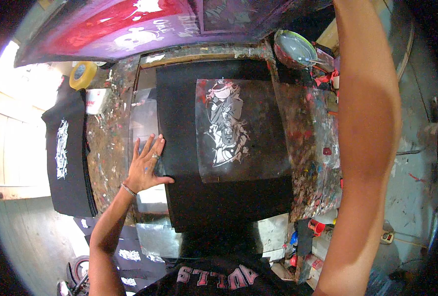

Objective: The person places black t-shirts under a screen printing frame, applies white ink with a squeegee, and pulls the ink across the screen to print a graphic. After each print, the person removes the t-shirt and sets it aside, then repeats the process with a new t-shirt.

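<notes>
In the head view, a black fabric panel [233, 202] lies flat in the middle of an ink-spattered worktable [109, 133], its long axis running near to far with the far end leaning slightly left. The left hand [148, 167] is at the panel's left edge: palm down, fingers splayed and pointing far, thumb stretched right onto the black fabric. It is spread wide and grasps nothing. The panel therefore lies directly to the right of this hand.

A transparent sheet [270, 160] lies on the panel, right of the left hand and apart from it. A tall grey-and-white printed design [226, 116] shows within its outline, also lengthwise near to far; whether the design is on the sheet or beneath it I cannot tell.

The right forearm [368, 148] runs along the right side toward the far edge; the right hand is out of view, so its grip cannot be told. The left is the nearer hand.

Beyond the panel is a tilted screen-printing frame [172, 32] stained purple and red. A bowl of grey ink [296, 48] sits far right, a yellow tape roll [82, 75] far left.
</notes>
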